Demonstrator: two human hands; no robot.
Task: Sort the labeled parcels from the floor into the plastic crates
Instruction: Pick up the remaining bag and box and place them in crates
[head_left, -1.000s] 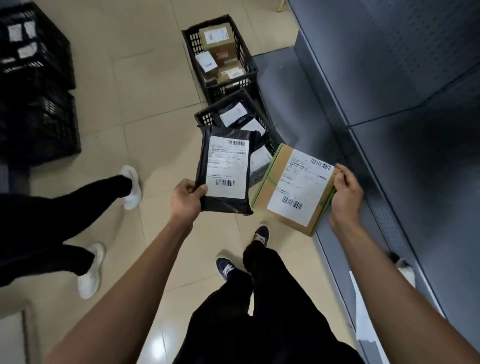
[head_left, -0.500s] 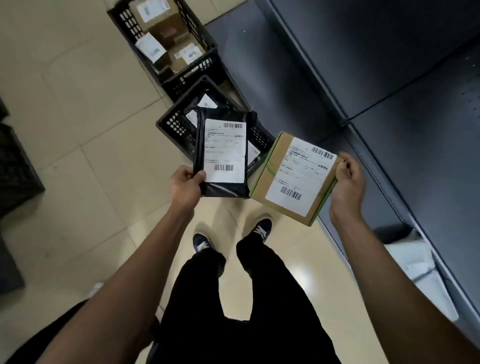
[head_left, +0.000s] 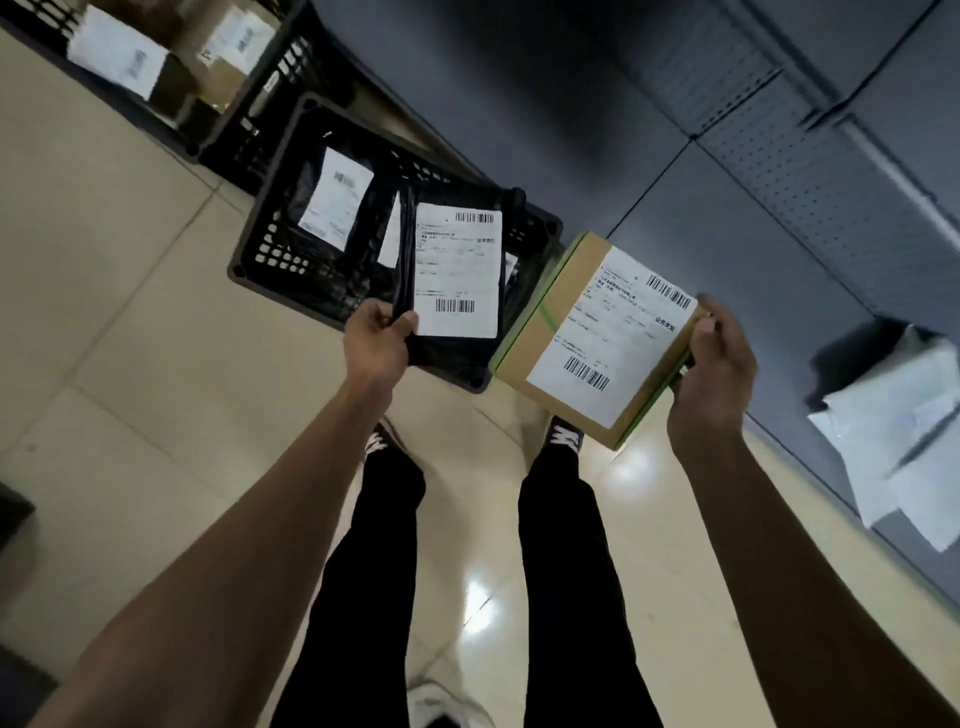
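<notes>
You stand on pale, glossy floor tiles (head_left: 130, 364) that throw back a ceiling light between and just right of your legs. Along your right runs dark grey metal shelving (head_left: 779, 218) with perforated back panels; its low base shelf meets the tiles in a diagonal edge passing just under your right hand.

Your left hand (head_left: 376, 345) pinches the lower left corner of a black poly mailer (head_left: 457, 270), thumb on the face beside its white label, and holds it upright. Directly beyond that grip sits a black plastic crate (head_left: 270, 254) on the tiles, already holding black mailers with labels; the mailer you hold overlaps the crate's near right part in the view.

Your right hand (head_left: 714, 374) is curled round the right edge of a cardboard box (head_left: 550, 332) with a green strap and a large white label, tilted with its far corner raised. It hangs just right of the crate, above the line where tile meets shelf base.

Beyond the near crate, touching or nearly so, a second black crate (head_left: 249, 119) holds what look like cardboard parcels, though that corner is blurred. To the right of your right hand, white mailers (head_left: 904, 441) lie on the shelf base. Open tile spreads left of your left hand.
</notes>
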